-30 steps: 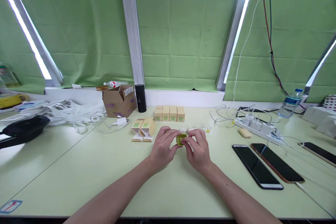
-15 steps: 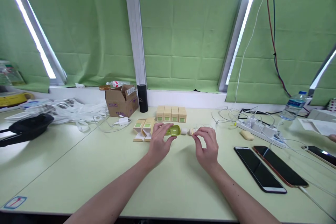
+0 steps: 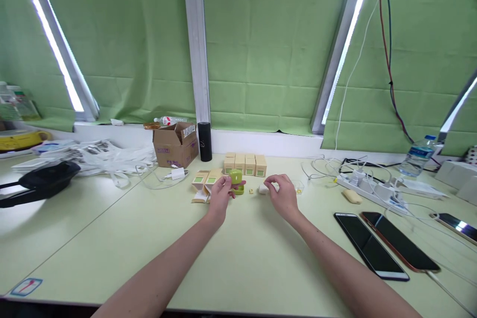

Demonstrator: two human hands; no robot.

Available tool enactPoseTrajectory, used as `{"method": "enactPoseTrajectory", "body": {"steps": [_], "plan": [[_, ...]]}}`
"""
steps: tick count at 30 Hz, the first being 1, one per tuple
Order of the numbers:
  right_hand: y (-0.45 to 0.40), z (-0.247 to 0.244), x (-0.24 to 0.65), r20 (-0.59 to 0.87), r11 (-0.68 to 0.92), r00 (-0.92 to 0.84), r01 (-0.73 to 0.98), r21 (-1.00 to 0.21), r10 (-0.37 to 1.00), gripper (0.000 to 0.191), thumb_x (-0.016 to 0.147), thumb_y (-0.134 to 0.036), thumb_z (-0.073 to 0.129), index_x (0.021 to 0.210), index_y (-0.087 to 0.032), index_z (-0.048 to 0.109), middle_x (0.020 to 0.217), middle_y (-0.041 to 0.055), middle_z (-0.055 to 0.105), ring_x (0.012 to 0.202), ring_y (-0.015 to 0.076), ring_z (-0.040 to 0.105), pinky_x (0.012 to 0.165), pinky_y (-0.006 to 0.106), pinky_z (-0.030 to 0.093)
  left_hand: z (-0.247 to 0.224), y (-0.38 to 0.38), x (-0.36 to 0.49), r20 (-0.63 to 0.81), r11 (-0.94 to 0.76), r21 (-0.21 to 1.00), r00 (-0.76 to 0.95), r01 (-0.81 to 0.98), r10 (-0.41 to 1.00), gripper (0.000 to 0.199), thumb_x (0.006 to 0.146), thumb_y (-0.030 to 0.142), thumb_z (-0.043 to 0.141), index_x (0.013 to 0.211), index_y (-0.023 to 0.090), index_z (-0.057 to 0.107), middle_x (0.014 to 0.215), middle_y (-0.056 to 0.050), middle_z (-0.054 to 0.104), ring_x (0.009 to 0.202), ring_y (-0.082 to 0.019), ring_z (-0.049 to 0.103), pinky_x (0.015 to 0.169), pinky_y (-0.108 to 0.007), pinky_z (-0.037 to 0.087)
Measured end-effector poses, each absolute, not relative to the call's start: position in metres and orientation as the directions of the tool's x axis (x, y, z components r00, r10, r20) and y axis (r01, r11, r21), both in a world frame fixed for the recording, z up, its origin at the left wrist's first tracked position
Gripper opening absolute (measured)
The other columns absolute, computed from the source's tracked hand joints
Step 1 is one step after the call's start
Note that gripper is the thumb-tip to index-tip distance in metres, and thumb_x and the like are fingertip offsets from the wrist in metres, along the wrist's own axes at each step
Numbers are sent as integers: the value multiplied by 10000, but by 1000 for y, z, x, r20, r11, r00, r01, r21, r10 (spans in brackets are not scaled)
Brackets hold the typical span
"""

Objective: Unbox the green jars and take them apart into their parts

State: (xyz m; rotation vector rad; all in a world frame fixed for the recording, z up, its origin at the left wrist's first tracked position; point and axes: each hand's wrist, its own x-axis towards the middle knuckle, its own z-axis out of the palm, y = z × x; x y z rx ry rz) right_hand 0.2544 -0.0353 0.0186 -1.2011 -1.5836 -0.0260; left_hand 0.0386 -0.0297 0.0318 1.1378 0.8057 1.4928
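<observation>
Between the fingers of my left hand (image 3: 222,196) is a small green case (image 3: 236,177), its lid raised and its lower part below. My right hand (image 3: 283,196) has its thumb and fingertips together at a small white piece (image 3: 263,189); whether it grips that piece is hard to tell. A tiny yellowish piece (image 3: 251,191) lies on the table between the hands. Two opened small cartons (image 3: 200,180) stand beside my left hand, and several closed small cartons (image 3: 245,164) stand in a row behind. A clear tray (image 3: 299,187) lies right of my right hand.
Two phones (image 3: 368,246) (image 3: 398,241) lie at the right, near a yellow case (image 3: 352,196) and a power strip (image 3: 372,193) with cables. A cardboard box (image 3: 175,145), a black cylinder (image 3: 204,142) and white straps (image 3: 122,158) are at the back left.
The green case is now held upright in my left hand. My right hand has moved left to the white piece, uncovering the clear tray. The tiny yellowish piece now shows. The other person's hand has left view.
</observation>
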Motion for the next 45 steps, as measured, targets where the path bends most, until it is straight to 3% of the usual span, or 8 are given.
{"method": "enactPoseTrajectory", "body": {"steps": [5,11,17,20,23,28,34,45], "plan": [[-11,10,247,751,437,69,777,-453,656,156,950,-199,573,868,-240,700,869,43,740,892,247,629,775,377,465,34,-27,33,70,-17,813,70,-582,995,323,875,434,739,944,158,586,991,-211,800,782,-224,715,620,-298,460],[1,2,241,745,439,-39,827,-350,666,173,902,-91,620,827,-228,695,863,41,734,934,252,589,798,371,433,33,-21,31,100,-82,852,6,-517,995,361,835,482,752,931,174,589,973,-182,797,851,-242,700,631,-294,452],[-1,-9,236,744,424,-127,878,-224,656,199,855,-31,663,821,-220,717,958,77,706,1035,276,541,862,418,439,36,-14,23,488,-465,872,-216,153,845,343,847,518,747,770,208,622,821,-65,711,867,-248,624,770,-352,456],[-2,-13,234,740,402,-192,909,-114,644,207,849,-29,649,825,-217,732,983,88,697,1065,286,530,897,446,451,37,-11,14,759,-602,570,-79,560,646,96,876,308,740,837,231,698,921,-79,745,1042,-310,583,939,-469,418],[-1,-14,232,722,392,-226,917,-67,653,212,839,-28,641,825,-209,748,1003,105,700,1085,295,527,914,463,454,33,-7,7,845,-640,287,127,713,520,86,887,203,712,826,260,735,975,-75,784,1143,-347,535,996,-548,358],[-1,-13,229,668,380,-253,924,-47,699,213,849,-38,645,810,-204,771,1012,122,705,1111,305,524,938,466,436,24,5,0,815,-596,177,223,783,534,170,884,226,721,726,262,771,1102,-105,776,1271,-391,448,1024,-623,309],[1,-17,229,652,362,-238,930,-59,719,207,854,-61,638,815,-197,788,1019,125,710,1120,307,512,959,453,416,31,3,-1,606,-400,122,251,908,754,219,921,262,664,762,278,813,1218,-83,736,1315,-376,381,1059,-582,267],[-1,-17,232,741,403,-170,904,-146,650,244,846,-30,610,812,-213,767,1053,101,707,1178,289,489,991,431,427,32,0,4,420,-335,-1,305,942,855,294,956,220,554,773,244,783,1001,-119,786,1310,-375,424,1088,-564,219]]}}
